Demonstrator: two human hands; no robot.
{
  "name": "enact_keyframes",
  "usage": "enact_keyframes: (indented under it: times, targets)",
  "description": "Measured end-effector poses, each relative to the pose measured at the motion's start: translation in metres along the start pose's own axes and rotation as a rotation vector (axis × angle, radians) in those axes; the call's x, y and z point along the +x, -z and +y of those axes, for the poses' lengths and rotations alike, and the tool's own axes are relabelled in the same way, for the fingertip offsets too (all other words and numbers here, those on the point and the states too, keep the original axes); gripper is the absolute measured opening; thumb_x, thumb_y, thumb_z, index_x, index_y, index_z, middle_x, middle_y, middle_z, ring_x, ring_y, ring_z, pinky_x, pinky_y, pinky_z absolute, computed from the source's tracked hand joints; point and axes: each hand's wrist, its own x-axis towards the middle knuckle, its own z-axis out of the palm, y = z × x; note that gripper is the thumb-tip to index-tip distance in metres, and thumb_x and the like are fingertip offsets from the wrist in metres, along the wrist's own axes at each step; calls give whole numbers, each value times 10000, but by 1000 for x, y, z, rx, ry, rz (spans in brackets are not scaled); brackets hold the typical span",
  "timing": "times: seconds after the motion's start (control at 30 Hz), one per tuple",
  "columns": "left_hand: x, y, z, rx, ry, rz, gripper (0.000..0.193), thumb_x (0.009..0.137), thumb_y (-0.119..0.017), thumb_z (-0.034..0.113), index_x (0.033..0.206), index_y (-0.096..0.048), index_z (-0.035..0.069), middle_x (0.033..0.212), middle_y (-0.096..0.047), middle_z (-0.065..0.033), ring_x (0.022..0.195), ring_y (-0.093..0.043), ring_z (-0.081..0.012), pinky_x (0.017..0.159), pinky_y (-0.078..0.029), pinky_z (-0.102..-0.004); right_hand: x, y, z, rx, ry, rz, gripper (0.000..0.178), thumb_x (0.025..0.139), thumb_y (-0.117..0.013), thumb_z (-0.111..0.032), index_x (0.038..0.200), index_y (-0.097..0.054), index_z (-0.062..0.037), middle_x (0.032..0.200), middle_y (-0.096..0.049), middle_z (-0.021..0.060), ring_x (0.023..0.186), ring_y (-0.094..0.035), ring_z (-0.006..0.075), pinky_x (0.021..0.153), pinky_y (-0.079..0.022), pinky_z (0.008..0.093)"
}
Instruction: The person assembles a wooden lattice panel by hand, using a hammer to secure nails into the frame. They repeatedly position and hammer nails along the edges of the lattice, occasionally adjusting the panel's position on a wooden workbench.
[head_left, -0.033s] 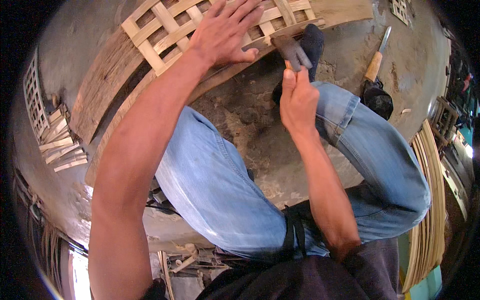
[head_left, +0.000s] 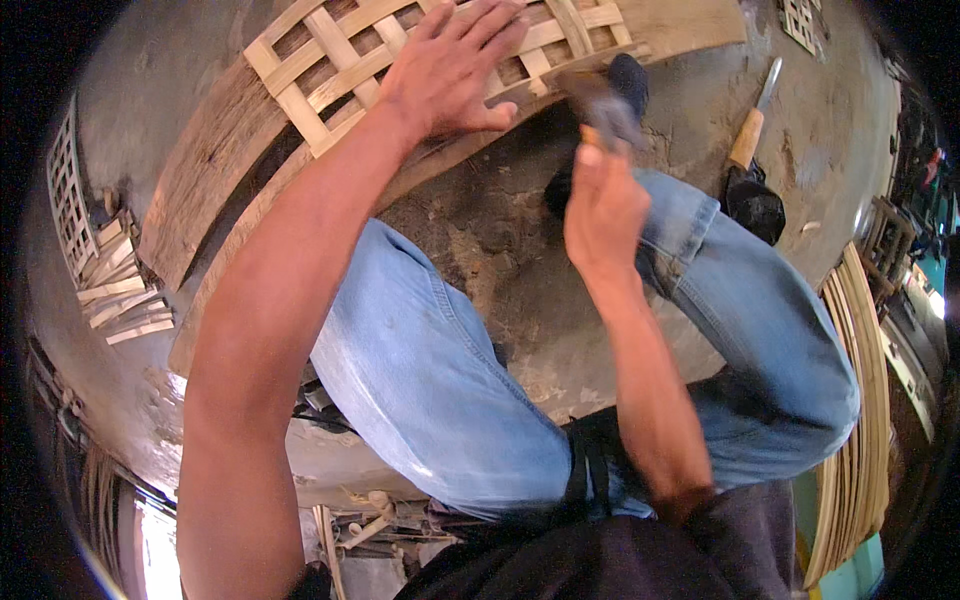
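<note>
My left hand [head_left: 455, 75] lies flat, fingers stretched out, on a lattice panel [head_left: 290, 68] woven from pale wooden or bamboo strips. The panel rests on wide wooden boards [head_left: 215, 160]. My right hand [head_left: 605, 205] is closed round the short handle of a hammer [head_left: 605, 105]. Its dark metal head, smeared by motion, is near the panel's right front edge; whether it touches cannot be made out. Most of the handle is hidden in my fist.
A knife [head_left: 750, 130] with a wooden handle lies on the floor at right, beside a black bundle [head_left: 755, 205]. Another lattice panel [head_left: 72, 200] and a pile of short strips [head_left: 125, 290] are at far left. Long pale slats [head_left: 860, 400] stand at right.
My right hand and the hammer have shifted slightly to the right, and the hammer head is more blurred. My left hand stays in place on the lattice panel.
</note>
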Motion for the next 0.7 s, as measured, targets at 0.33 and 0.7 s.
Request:
enact_keyframes:
  times: [0.33,0.7]
  targets:
    - [-1,0,-5,-21,14,-24,1051,710,-692,637,1505,-328,53,1573,-316,-111,1465,-263,-281,1199,-202,-475,7,0,-11,384,-115,198,380,1054,-430,-363,971,-519,-2,667,-553,168,590,-570,283,563,-433,442]
    - [7,14,1,-71,20,-87,1053,693,-713,612,1503,-333,56,1564,-326,-114,1463,-261,-275,1197,-203,-482,11,-24,0,-140,1,8,299,1001,-519,-276,1134,-519,-9,838,-662,240,802,-634,477,685,-488,550]
